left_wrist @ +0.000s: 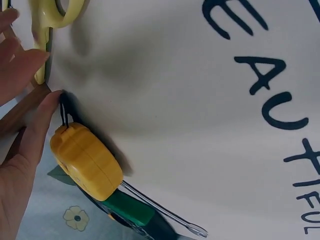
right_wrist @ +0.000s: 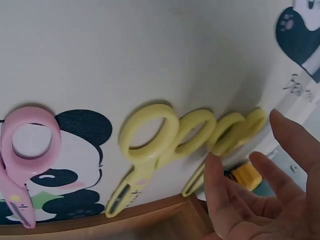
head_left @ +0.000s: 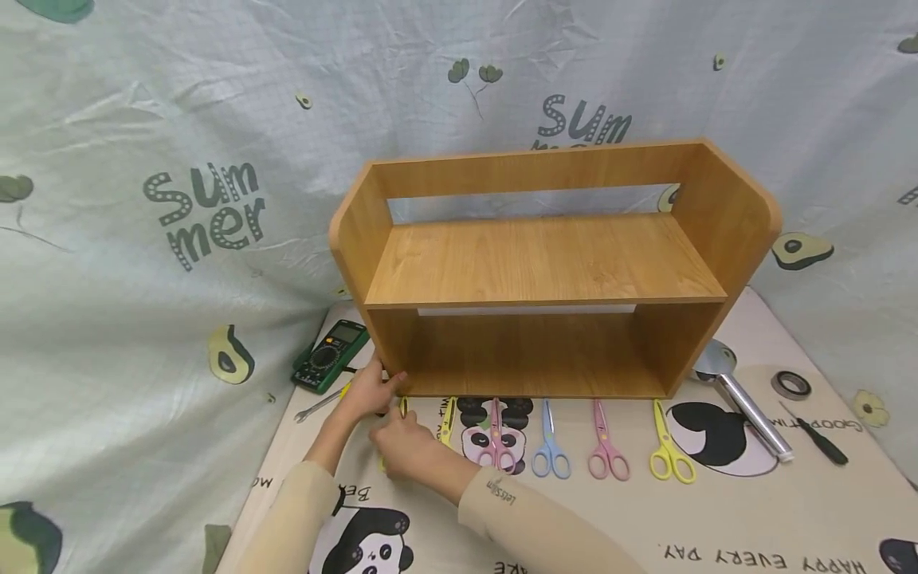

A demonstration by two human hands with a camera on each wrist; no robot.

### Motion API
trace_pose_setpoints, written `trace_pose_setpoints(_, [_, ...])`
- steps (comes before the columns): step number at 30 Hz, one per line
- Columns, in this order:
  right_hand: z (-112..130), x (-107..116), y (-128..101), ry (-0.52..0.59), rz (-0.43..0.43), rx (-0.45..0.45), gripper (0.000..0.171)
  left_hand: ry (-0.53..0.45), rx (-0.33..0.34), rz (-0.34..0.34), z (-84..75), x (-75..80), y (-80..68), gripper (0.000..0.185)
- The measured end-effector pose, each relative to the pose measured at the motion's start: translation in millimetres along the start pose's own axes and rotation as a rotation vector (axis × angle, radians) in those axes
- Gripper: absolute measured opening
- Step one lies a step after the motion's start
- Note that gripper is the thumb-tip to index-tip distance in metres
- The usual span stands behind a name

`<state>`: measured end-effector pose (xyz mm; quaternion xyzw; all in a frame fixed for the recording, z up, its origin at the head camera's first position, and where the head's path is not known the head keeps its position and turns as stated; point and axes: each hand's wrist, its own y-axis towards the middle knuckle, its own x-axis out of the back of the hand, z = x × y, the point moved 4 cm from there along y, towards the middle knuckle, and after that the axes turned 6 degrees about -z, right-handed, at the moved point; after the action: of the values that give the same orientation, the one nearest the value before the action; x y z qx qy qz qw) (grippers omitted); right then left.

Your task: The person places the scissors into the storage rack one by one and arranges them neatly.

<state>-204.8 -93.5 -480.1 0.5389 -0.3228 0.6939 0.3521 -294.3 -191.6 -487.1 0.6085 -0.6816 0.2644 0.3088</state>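
My left hand (head_left: 370,389) is at the lower left front corner of the wooden shelf (head_left: 548,259). In the left wrist view, its thumb and fingers spread on either side of that corner, one fingertip right at the blade end of yellow scissors (left_wrist: 50,25). Beside the thumb lies a yellow rounded case (left_wrist: 87,160) with a black cord loop, like a tape measure. My right hand (head_left: 409,442) is over the leftmost yellow scissors (right_wrist: 235,130). Its fingers are spread and loosely bent, one fingertip overlapping a handle loop in the right wrist view.
Along the shelf's front lie more yellow (head_left: 670,454), pink (head_left: 606,454) and blue scissors (head_left: 550,450). A green multimeter (head_left: 330,355) and a wrench (head_left: 315,406) lie left. At right are a metal-handled tool (head_left: 749,410), black tape (head_left: 791,385) and a black-handled pointed tool (head_left: 821,442).
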Motion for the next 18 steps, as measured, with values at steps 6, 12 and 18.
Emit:
trace_pose_setpoints(6, [-5.0, -6.6, 3.0, -0.019, 0.006, -0.034, 0.028, -0.026, 0.024, 0.012, -3.9, -1.3, 0.4, 0.065])
trace_pose_setpoints(12, [-3.5, -8.3, 7.9, -0.022, 0.005, -0.043, 0.02, -0.005, 0.04, 0.009, -3.7, -1.5, -1.0, 0.063])
trace_pose_setpoints(18, [-0.1, -7.1, 9.8, -0.014, 0.025, -0.047, 0.014, -0.019, 0.05, 0.014, -1.3, -1.1, -1.5, 0.068])
